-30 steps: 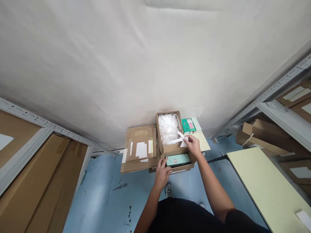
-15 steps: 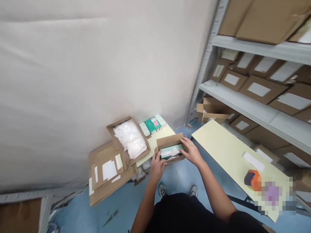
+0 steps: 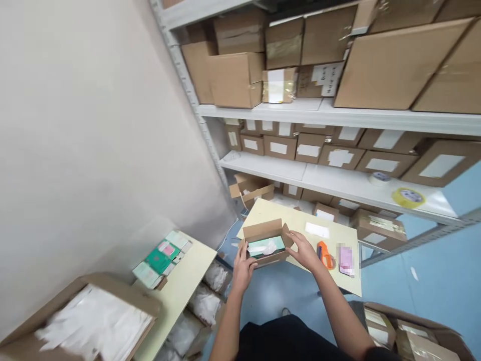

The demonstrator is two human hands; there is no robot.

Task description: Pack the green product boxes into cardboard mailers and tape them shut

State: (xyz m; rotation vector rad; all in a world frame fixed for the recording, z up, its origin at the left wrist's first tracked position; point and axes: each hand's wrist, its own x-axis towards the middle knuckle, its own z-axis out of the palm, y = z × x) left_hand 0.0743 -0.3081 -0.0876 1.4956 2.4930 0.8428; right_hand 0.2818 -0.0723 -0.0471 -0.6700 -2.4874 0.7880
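An open cardboard box [image 3: 262,230] is held between my two hands at the near edge of the pale yellow table [image 3: 285,215]. Inside it lies a green box [image 3: 276,243] with crumpled clear plastic [image 3: 269,247] over it. My left hand [image 3: 244,266] grips the box's left end, its thumb along the near side. On the right end, my right hand [image 3: 303,251] clasps the wall, fingers over the edge. To the right, an orange tape dispenser [image 3: 325,255] and a pink, partly pixelated object [image 3: 346,259] rest on the table, and a white paper [image 3: 317,230] lies behind.
A second table [image 3: 188,271] at left bears green and white boxes [image 3: 160,258] and a carton of white bags [image 3: 97,321]. Metal shelving [image 3: 263,167] with labelled cartons stands ahead. Tape rolls [image 3: 408,197] lie on its shelf. An open carton [image 3: 413,336] stands at lower right.
My view and body have turned right, bringing the held cardboard box from the left table over to the right table's edge. Both hands keep their hold on it.
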